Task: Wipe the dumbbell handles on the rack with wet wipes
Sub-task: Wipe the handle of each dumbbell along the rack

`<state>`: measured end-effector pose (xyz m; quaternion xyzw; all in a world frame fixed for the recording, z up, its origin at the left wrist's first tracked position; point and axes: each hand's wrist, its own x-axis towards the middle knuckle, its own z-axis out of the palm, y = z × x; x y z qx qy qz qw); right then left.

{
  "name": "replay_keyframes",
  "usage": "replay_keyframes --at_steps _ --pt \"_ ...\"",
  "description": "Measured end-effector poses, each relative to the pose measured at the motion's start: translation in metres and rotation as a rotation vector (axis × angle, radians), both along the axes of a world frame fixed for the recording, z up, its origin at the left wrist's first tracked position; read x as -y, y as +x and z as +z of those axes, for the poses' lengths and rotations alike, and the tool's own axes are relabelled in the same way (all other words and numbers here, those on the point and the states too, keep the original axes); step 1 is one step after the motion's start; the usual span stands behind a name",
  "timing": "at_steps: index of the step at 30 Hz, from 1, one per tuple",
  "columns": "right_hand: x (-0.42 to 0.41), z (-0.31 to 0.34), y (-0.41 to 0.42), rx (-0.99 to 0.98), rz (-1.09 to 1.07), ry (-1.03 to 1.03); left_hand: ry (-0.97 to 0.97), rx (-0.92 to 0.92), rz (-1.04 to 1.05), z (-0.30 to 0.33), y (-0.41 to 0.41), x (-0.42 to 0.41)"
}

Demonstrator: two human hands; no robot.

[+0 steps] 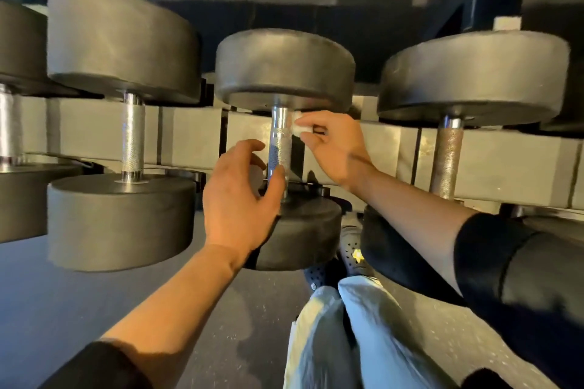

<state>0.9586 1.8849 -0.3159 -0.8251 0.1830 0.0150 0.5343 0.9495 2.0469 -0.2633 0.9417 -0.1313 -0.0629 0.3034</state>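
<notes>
A rack point(493, 164) holds dumbbells side by side. On the middle dumbbell point(284, 69), the handle point(279, 148) runs lengthwise away from the viewer, between near and far weights. The left hand point(237, 196), fingers apart, cups the handle's near end without closing. The right hand point(335, 145) pinches a small white wet wipe point(298, 125) against the handle's far end. So small a wad could slip from the pinch or miss the handle's underside.

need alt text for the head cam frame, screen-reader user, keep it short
A person's right hand presses a small white wet wipe against the top of the middle dumbbell's chrome handle, while the open left hand reaches toward the handle's lower part. Black round-headed dumbbells sit side by side on a grey rack above a dark floor.
</notes>
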Motion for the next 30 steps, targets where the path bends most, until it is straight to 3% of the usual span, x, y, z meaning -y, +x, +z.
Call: replay_keyframes --at_steps 9,17,22,24,26,28,30 --pt "-0.017 -0.008 -0.006 0.067 -0.15 0.194 0.022 0.017 -0.006 -0.001 0.0 0.0" --pt "-0.01 -0.004 -0.02 -0.067 0.08 0.115 0.033 0.027 0.026 0.0 0.0 0.003" --pt "-0.011 0.004 -0.023 -0.22 0.286 0.193 0.074 0.014 0.047 0.001 -0.002 0.003" --pt "-0.015 0.006 -0.024 -0.145 0.236 0.244 0.086 -0.003 0.053 0.001 -0.002 0.002" --pt "-0.014 0.006 -0.021 -0.003 0.032 0.26 0.087 -0.01 0.061 0.002 -0.002 0.003" --pt "-0.008 0.005 -0.016 0.123 -0.119 0.203 0.1 -0.006 0.064 0.001 -0.002 0.004" --pt "-0.005 0.002 -0.013 0.2 -0.131 0.102 0.112 0.004 0.066 0.001 -0.003 0.005"
